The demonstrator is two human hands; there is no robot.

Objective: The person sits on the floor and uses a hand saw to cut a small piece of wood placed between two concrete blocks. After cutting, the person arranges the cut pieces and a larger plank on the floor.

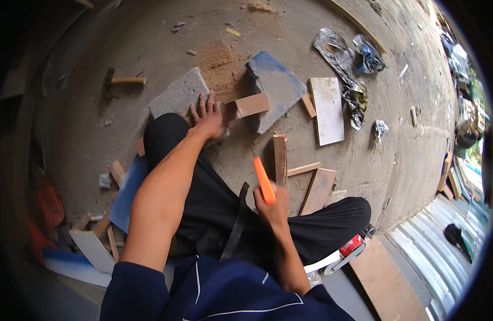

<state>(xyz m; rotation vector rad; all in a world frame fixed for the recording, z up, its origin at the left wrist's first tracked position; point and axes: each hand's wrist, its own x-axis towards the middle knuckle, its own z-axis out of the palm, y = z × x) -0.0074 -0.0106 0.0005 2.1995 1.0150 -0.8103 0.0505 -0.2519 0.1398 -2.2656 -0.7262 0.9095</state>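
My left hand presses down with its fingers spread, at the edge of a grey concrete block and on the near end of a short wooden piece. That piece bridges toward a second concrete slab with blue paint on it, its far end resting there. In front of my lap, my right hand is wrapped round an orange-handled tool. The handle points up and away from me; its working end is too thin or blurred to make out.
Sawdust lies behind the blocks. A hammer rests at left, a white board and crumpled plastic at right. Wood offcuts stand close to my right hand. A red can sits beside my right knee.
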